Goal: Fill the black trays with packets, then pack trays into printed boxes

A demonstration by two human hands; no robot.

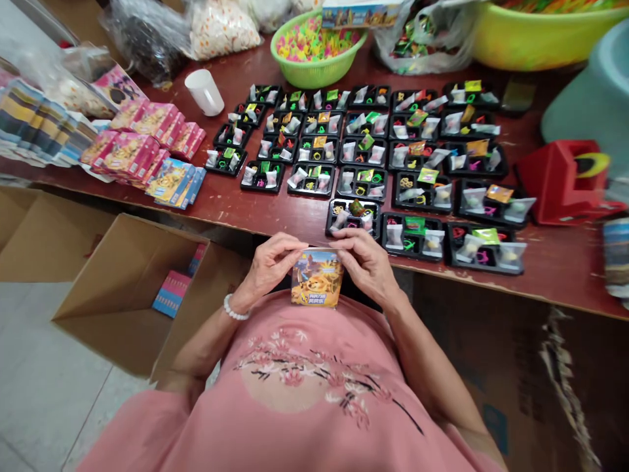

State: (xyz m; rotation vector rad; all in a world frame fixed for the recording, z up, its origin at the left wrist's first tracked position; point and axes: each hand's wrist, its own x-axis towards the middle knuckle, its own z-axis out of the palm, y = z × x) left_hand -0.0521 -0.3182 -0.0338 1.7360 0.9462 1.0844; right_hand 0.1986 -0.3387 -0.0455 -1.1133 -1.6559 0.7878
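Both my hands hold a small yellow-and-blue printed box [317,277] against my chest, just below the table's front edge. My left hand [270,262] pinches its top left corner, fingers closed. My right hand [366,262] grips the top right corner, fingers closed on the flap. Directly beyond my hands sits a black tray [352,217] filled with small packets and rings, at the table's near edge. Several more such filled black trays [417,190] lie in rows across the red-brown table [555,262].
Pink boxes [137,141] and blue boxes [177,183] are stacked at the table's left. A white cup [204,92], a green basket of rings [317,49], a yellow basin [540,33] and a red object [560,180] stand around. An open cardboard carton [132,288] sits on the floor at left.
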